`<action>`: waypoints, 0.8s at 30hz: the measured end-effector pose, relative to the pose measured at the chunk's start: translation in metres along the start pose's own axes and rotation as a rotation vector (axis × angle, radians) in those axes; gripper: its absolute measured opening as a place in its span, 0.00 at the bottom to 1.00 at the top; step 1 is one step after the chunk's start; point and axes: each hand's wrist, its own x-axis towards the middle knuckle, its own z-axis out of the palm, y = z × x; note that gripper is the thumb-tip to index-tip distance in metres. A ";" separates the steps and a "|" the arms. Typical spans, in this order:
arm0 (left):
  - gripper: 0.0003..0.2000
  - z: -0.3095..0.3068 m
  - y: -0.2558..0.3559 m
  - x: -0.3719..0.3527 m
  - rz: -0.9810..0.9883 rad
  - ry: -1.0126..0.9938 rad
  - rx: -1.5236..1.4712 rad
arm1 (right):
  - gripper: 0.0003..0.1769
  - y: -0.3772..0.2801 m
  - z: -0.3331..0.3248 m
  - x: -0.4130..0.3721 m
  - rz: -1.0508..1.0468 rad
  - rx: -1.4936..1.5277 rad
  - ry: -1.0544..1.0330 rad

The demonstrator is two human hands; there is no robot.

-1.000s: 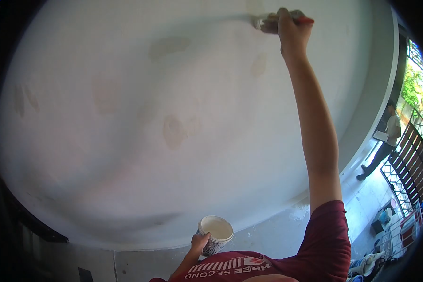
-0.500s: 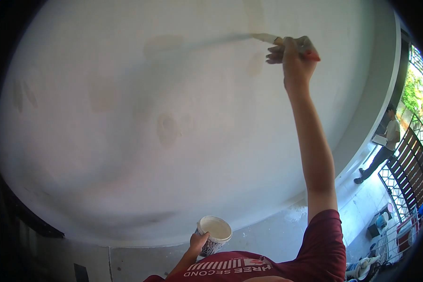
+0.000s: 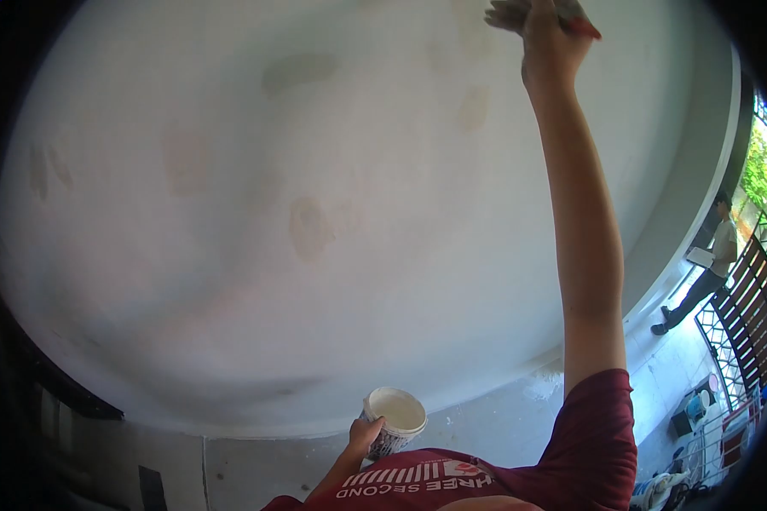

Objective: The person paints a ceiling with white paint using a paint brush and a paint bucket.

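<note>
High on the wall (image 3: 230, 281), my right hand (image 3: 552, 47) is closed around a paintbrush, of which only the red handle end (image 3: 583, 28) shows. Its bristles lie beyond the upper edge of the view. At the bottom, my left hand (image 3: 365, 434) grips the rim and side of a paint bucket (image 3: 395, 414), held close to my body. Pale paint or liquid fills part of the bucket. Beige patches (image 3: 301, 71) mark the white wall, with an oval one (image 3: 312, 228) nearer the middle.
At the far right a person (image 3: 714, 255) stands holding something white and flat. Beside them is a slatted gate (image 3: 752, 277). Buckets and other items (image 3: 694, 409) crowd a wire rack on the floor at lower right. The grey floor (image 3: 486, 417) runs along the wall's base.
My right hand has moved upward along the wall, taking the brush tip out of view. The bucket stays in my left hand. The view has shifted slightly.
</note>
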 end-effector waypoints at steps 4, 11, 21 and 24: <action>0.24 0.012 -0.016 0.016 0.060 0.058 0.006 | 0.08 0.009 -0.034 -0.001 -0.018 -0.030 -0.069; 0.28 0.025 -0.023 0.021 0.012 0.052 -0.164 | 0.07 0.014 -0.091 -0.070 0.310 -0.078 -0.045; 0.22 0.029 -0.026 0.014 -0.023 0.104 -0.219 | 0.09 -0.036 -0.154 -0.169 0.517 -0.116 -0.202; 0.17 0.030 -0.015 0.009 -0.048 0.088 -0.305 | 0.13 -0.026 -0.189 -0.239 0.715 -0.132 -0.227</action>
